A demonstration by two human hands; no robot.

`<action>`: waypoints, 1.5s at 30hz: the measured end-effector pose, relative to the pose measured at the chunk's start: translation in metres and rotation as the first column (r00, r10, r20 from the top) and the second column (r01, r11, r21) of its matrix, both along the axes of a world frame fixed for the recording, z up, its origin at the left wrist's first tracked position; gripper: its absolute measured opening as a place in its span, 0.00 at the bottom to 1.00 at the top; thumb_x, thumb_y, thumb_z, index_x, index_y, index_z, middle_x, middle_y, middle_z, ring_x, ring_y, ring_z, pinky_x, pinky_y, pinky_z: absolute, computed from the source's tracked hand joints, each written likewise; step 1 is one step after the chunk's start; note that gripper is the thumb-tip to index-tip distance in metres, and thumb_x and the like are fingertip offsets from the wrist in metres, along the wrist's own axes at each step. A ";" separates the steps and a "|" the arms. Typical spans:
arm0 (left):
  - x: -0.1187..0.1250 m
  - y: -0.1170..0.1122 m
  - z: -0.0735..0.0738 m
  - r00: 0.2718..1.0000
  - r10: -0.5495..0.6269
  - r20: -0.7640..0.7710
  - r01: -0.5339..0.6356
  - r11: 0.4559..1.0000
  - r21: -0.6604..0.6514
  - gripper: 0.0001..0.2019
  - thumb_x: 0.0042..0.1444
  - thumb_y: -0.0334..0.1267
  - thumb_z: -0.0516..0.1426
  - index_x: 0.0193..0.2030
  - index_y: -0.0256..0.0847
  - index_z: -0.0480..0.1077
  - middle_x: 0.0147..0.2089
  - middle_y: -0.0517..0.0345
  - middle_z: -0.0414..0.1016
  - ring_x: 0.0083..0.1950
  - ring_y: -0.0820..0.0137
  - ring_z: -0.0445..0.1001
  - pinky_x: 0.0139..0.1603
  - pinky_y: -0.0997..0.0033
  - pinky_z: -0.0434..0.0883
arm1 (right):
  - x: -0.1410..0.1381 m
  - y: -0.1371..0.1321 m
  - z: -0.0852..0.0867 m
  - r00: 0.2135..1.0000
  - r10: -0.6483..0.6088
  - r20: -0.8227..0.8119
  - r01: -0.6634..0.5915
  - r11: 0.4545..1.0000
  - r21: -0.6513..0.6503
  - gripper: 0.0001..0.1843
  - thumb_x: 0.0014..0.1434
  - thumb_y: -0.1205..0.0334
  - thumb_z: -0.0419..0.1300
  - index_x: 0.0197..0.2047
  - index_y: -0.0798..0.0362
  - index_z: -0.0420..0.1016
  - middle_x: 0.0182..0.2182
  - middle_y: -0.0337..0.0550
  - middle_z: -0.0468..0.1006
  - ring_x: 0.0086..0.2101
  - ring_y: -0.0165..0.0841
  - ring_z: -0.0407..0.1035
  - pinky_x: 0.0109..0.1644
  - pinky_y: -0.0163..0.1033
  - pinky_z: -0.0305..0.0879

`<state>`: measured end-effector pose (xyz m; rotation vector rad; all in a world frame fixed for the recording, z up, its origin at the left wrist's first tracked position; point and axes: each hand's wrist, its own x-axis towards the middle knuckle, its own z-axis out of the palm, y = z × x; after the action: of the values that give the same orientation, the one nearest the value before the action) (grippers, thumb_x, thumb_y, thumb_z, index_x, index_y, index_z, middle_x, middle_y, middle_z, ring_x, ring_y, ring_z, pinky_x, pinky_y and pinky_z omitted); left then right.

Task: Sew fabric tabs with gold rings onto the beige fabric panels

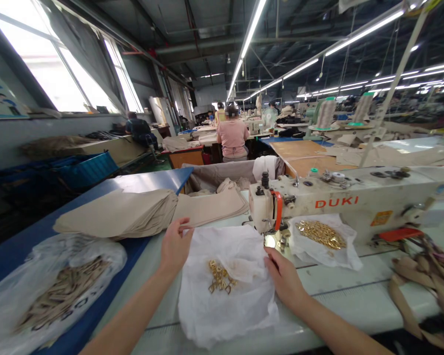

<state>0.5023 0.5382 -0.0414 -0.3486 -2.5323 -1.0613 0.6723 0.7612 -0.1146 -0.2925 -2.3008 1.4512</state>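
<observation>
A white cloth (229, 325) lies spread on the sewing table in front of me, with a small heap of gold-coloured metal rings (220, 278) on it. At its upper left corner, my left hand (175, 246) is closed on the edge, fingertips close to a stack of beige fabric panels (210, 204). My right hand (284, 276) pinches the cloth's right edge, its fingers curled and partly hidden, just below the needle area of a white sewing machine (318, 197).
Gold rings fill a second white cloth (350, 254) beside the machine. On the left are a larger beige panel stack (114, 214) and a clear plastic bag (111, 246) of beige strips. Beige straps (403, 291) hang at the right. A person in pink (232, 135) sits ahead.
</observation>
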 end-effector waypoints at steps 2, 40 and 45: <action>0.002 -0.003 0.001 0.999 -0.008 -0.052 0.009 1.000 0.022 0.16 0.49 0.39 0.49 0.44 0.37 0.66 0.41 0.48 0.74 0.37 0.63 0.75 0.40 0.62 0.73 | 0.000 0.000 0.000 1.000 -0.003 0.008 0.003 1.000 -0.003 0.19 0.60 0.57 0.48 0.47 0.55 0.72 0.44 0.50 0.78 0.42 0.40 0.71 0.48 0.44 0.66; 0.041 0.022 0.003 0.841 -0.451 0.298 0.508 0.849 -0.148 0.12 0.56 0.42 0.47 0.32 0.43 0.71 0.34 0.59 0.78 0.38 0.65 0.73 0.41 0.69 0.66 | -0.021 -0.011 0.037 0.960 0.192 0.202 -0.269 0.828 0.492 0.14 0.50 0.77 0.52 0.31 0.53 0.76 0.32 0.45 0.77 0.36 0.38 0.71 0.39 0.37 0.62; 0.038 0.024 0.005 0.857 -0.420 0.297 0.460 0.885 -0.074 0.12 0.54 0.44 0.48 0.31 0.44 0.70 0.32 0.59 0.77 0.35 0.66 0.73 0.38 0.70 0.68 | -0.022 -0.009 0.039 0.976 0.148 0.160 -0.203 0.883 0.423 0.13 0.56 0.72 0.49 0.32 0.52 0.74 0.30 0.42 0.77 0.32 0.34 0.70 0.35 0.34 0.60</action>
<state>0.5404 0.5621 -0.0362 -0.9224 -2.8640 -1.1532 0.6500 0.7522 -0.0755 -0.0398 -2.7337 0.9645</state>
